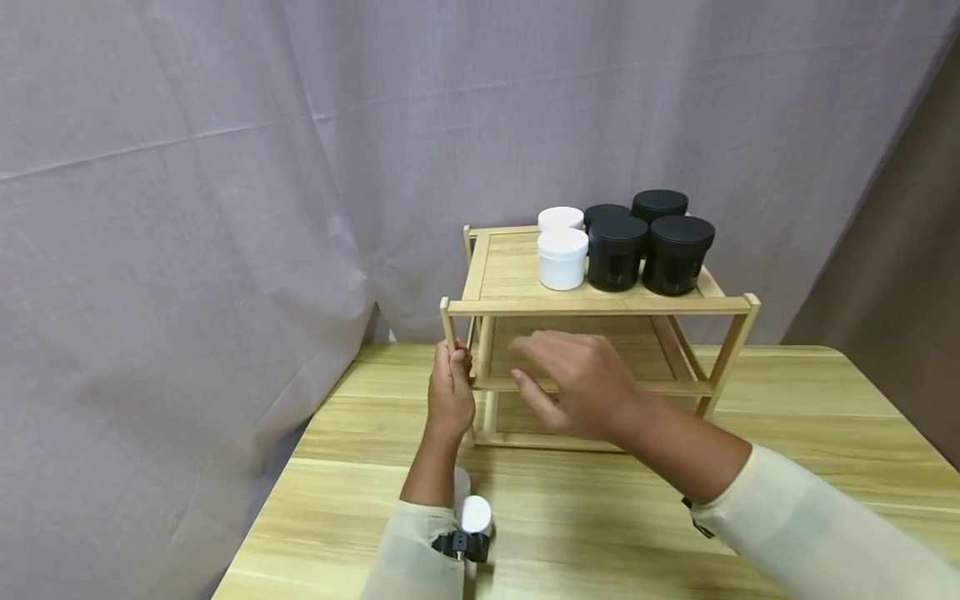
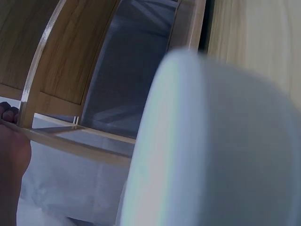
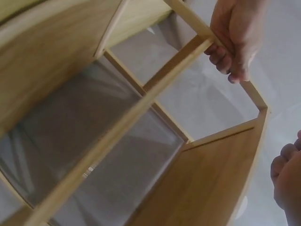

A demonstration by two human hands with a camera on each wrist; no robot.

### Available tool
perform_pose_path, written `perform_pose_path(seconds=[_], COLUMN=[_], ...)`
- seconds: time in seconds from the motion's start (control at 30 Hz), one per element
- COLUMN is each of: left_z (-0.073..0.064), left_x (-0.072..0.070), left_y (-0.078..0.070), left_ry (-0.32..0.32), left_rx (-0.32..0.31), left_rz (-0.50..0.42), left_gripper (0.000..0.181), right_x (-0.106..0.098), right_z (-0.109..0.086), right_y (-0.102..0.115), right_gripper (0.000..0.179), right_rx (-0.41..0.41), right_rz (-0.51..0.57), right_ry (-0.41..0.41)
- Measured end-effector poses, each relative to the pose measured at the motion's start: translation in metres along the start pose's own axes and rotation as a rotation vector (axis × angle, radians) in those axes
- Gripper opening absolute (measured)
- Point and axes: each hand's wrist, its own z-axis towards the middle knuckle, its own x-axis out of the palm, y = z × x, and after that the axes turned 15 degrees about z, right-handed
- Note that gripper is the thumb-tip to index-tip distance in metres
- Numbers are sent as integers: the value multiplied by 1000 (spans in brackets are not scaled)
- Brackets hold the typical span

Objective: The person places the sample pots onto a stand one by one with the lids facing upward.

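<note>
A three-tier bamboo shelf (image 1: 600, 306) stands on the wooden table. My left hand (image 1: 450, 392) grips its front left upright, fingers wrapped round the wood; the right wrist view shows the same left hand (image 3: 237, 40) curled there. In front of the middle tier hovers my right hand (image 1: 581, 383), slightly blurred, its fingers loosely extended and apart from the thumb, holding nothing. On the top tier sit two white jars (image 1: 562, 265) and several black jars (image 1: 617, 258). A big blurred white object (image 2: 225, 141) fills much of the left wrist view.
Beside my left wrist, two white-topped round containers (image 1: 476, 515) stand on the table (image 1: 360, 475), partly covered by the forearm. A grey curtain (image 1: 225, 208) hangs behind the shelf and along the left side.
</note>
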Motion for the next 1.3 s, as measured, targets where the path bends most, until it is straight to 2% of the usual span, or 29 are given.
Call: perform_pose_path(seconds=[0.17,0.3,0.57,0.7,0.9,1.13,1.3], left_z=[1,3,5,5,6,9,12], left_x=[-5,-7,-6,-9,-14,-21,-32], left_y=[-2,-2,2,4,8,12,16], left_ry=[76,125,175,187,220,312,392], left_rx=[-33,-26,15,38,63,73,97], left_rz=[-10,-33,-35,-34,-99,-124,-159], left_gripper=[34,30,29,29,26,26,36], right_x=[6,12,21,26,38,56,72], right_z=[-15,-28,-45,-49,-57,-71,-79], right_y=[0,2,10,10,9,8,12], right_gripper=[25,26,27,26,27,32,37], right_rx=[67,131,371,490,695,808,859], right_rz=[35,89,252,390,604,818,976], right_ry=[13,61,205,234,270,233,238])
